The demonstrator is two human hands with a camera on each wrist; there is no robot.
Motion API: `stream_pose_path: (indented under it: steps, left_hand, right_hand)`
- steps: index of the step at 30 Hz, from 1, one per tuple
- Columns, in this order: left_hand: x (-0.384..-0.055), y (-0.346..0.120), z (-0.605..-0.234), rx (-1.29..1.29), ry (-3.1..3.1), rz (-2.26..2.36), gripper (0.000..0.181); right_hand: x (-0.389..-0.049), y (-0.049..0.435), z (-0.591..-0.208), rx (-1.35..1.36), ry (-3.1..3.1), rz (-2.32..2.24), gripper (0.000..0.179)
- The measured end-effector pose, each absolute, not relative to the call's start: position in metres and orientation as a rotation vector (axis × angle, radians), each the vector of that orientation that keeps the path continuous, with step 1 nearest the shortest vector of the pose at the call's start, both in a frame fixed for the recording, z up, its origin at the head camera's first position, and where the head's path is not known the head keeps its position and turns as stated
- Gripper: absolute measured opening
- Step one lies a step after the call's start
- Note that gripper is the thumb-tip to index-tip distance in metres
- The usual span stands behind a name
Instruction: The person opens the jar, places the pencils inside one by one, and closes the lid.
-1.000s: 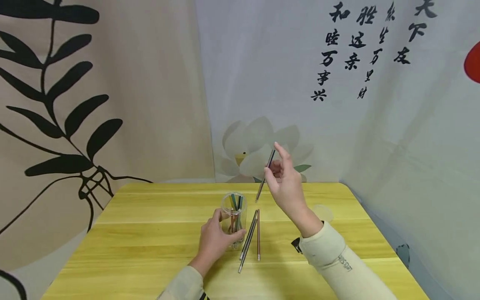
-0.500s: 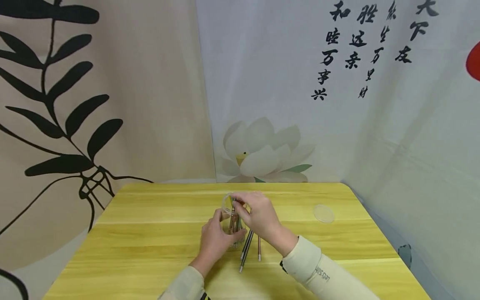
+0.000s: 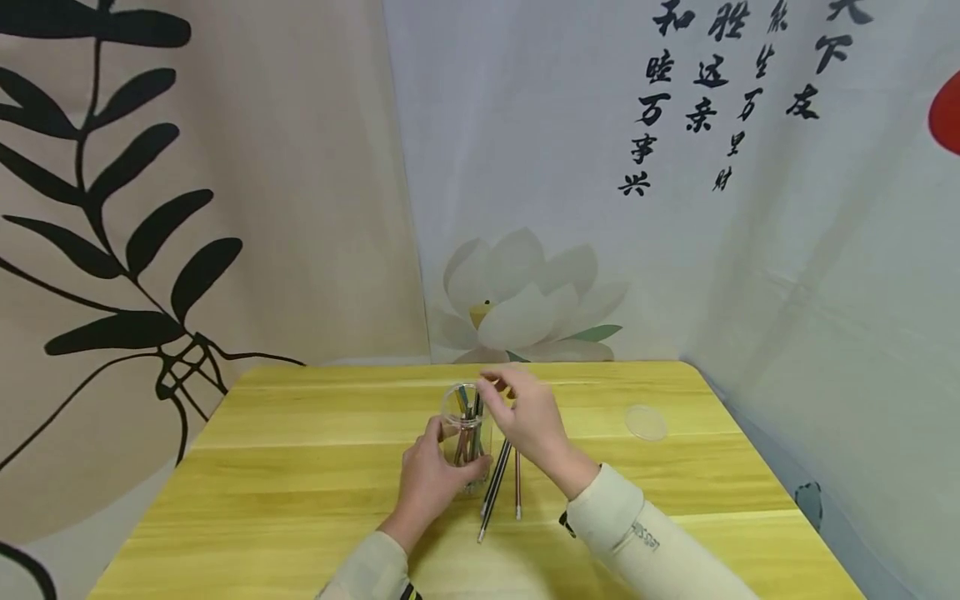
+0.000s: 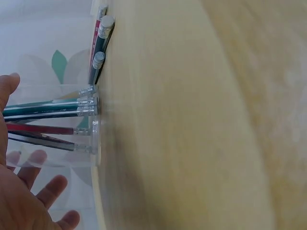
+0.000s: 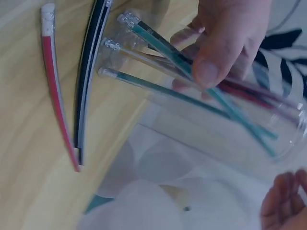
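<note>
My left hand (image 3: pixel 429 479) grips a clear plastic jar (image 3: pixel 468 423), thumb and fingers around its lower sides; the jar stands upright on the table. Inside it are several pencils, including teal pencils (image 5: pixel 163 43) and a red pencil (image 4: pixel 41 128), their eraser ends down at the bottom. Beside the rim is my right hand (image 3: pixel 529 421), fingers loosely bent, with no pencil showing between them in the right wrist view. To the right of the jar lie dark pencils (image 3: pixel 495 492) and one red pencil (image 5: pixel 53 86), partly behind the right hand in the head view.
A round clear lid (image 3: pixel 647 423) lies flat on the wooden table (image 3: pixel 300 500) at the right. Behind the table's far edge hangs a cloth backdrop (image 3: pixel 322 208) printed with leaves, a lotus and black characters.
My right hand came down from above the table with a dark pencil to the jar's mouth and released it inside, then drew slightly back. The left hand kept its hold on the jar.
</note>
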State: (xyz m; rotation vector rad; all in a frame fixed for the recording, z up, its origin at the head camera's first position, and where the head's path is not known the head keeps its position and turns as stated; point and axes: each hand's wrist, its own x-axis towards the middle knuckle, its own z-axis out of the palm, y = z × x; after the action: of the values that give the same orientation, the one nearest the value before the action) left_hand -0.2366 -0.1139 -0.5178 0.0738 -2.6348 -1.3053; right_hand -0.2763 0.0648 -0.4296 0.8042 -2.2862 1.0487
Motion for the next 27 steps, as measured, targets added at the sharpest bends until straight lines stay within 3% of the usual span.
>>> stream_pose_path:
  steps: [6,10,12,20,25,26,27]
  left_hand:
    - [-0.238,-0.113,-0.517,0.097,-2.637,-1.3,0.073]
    - [-0.236,-0.112,-0.517,0.108,-2.639,-1.316,0.071]
    - [-0.236,-0.111,-0.516,0.102,-2.63,-1.328,0.071]
    - [-0.236,-0.113,-0.517,0.095,-2.626,-1.302,0.071]
    - [-0.238,-0.115,-0.518,0.088,-2.624,-1.277,0.072]
    - [-0.238,-0.116,-0.518,0.089,-2.624,-1.275,0.073]
    - [-0.238,-0.116,-0.518,0.09,-2.625,-1.271,0.074]
  right_hand:
    - [-0.31,0.079,-0.467,0.301,-2.731,1.132,0.041]
    - [-0.321,0.08,-0.505,0.129,-3.035,0.921,0.067]
    - [-0.325,0.08,-0.516,0.102,-3.089,0.847,0.072]
    - [-0.333,0.085,-0.515,0.101,-3.166,0.808,0.052]
    - [-0.335,0.091,-0.508,0.174,-3.237,0.693,0.009]
    - [-0.335,0.092,-0.507,0.201,-3.24,0.694,0.005]
    - [-0.334,0.093,-0.507,0.221,-3.242,0.7,0.015]
